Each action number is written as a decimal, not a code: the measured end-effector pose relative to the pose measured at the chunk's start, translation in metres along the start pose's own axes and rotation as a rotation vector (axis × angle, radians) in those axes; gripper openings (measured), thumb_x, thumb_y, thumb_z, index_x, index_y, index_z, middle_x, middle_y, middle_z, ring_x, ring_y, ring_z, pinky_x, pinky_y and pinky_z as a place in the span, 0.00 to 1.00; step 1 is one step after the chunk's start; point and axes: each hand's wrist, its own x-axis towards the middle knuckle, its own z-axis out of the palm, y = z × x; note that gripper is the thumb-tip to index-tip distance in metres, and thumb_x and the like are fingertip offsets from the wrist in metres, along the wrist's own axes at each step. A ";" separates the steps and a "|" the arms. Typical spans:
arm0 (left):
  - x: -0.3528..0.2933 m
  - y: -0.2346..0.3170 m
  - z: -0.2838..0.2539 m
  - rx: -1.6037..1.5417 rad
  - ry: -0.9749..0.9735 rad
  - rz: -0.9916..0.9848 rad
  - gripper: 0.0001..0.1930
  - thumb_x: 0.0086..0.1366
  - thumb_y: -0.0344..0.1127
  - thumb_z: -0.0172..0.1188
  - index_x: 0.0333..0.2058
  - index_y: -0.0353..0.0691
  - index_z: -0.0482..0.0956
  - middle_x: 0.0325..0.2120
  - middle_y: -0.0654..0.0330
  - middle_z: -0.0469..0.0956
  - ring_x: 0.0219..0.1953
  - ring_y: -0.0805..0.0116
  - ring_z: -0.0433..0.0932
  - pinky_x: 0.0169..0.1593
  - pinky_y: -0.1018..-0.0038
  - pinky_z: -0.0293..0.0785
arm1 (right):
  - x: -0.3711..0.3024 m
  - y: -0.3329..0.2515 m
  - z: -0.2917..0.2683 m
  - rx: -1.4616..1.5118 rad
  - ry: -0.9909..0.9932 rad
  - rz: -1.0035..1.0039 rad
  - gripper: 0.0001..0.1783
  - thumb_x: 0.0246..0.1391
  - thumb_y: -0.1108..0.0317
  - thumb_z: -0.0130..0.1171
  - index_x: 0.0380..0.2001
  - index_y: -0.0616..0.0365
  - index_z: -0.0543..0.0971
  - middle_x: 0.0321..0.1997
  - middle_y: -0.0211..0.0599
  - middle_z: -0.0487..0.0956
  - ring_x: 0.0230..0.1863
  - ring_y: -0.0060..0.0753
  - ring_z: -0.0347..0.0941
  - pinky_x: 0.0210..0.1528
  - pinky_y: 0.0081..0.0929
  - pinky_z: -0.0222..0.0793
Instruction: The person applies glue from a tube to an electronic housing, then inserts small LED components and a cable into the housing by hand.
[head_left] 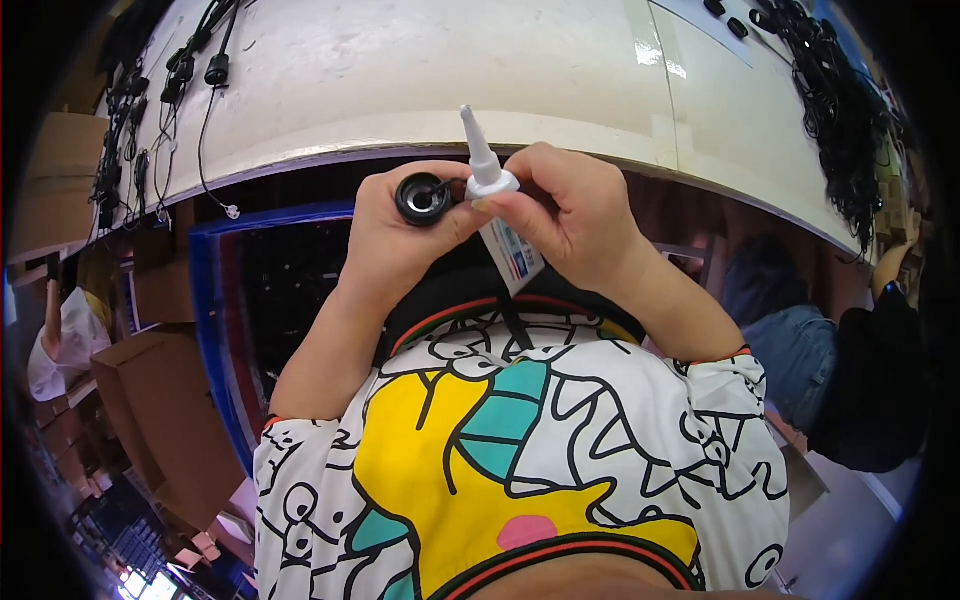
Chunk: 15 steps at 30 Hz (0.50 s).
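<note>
Between the fingers of my left hand is a black round socket, its open end facing up and bright metal showing inside. A thin black cord seems to run from the socket's side. My right hand pinches a white glue bottle by its collar, the long tapered nozzle pointing up and away from me. The bottle's labelled body hangs below my fingers, tilted. Nozzle and socket are side by side and apart. Both hands are just off the near edge of the white table.
The white table stretches ahead. Black cables with sockets lie at its left, and a thick bundle of black cables at its right. A blue-rimmed bin and cardboard boxes stand on my left. Other people are at both sides.
</note>
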 end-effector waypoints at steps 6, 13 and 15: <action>0.001 0.000 -0.003 -0.073 -0.025 -0.030 0.11 0.48 0.26 0.62 0.32 0.31 0.76 0.25 0.61 0.76 0.28 0.79 0.74 0.33 0.84 0.71 | -0.001 0.006 0.008 -0.001 0.003 -0.087 0.11 0.42 0.62 0.59 0.20 0.57 0.71 0.16 0.35 0.69 0.16 0.37 0.67 0.18 0.26 0.62; 0.004 -0.002 -0.001 -0.132 0.001 -0.028 0.10 0.48 0.26 0.62 0.31 0.31 0.76 0.23 0.62 0.76 0.26 0.80 0.74 0.31 0.85 0.71 | -0.001 0.005 0.012 0.174 -0.003 0.020 0.10 0.45 0.65 0.57 0.20 0.59 0.70 0.15 0.37 0.67 0.16 0.37 0.65 0.17 0.24 0.60; 0.006 -0.001 0.000 -0.084 0.004 -0.020 0.09 0.48 0.26 0.62 0.30 0.32 0.76 0.22 0.63 0.76 0.25 0.81 0.73 0.30 0.85 0.71 | 0.000 0.006 0.012 0.188 -0.010 0.029 0.10 0.46 0.66 0.57 0.20 0.60 0.70 0.15 0.37 0.67 0.15 0.36 0.65 0.16 0.24 0.59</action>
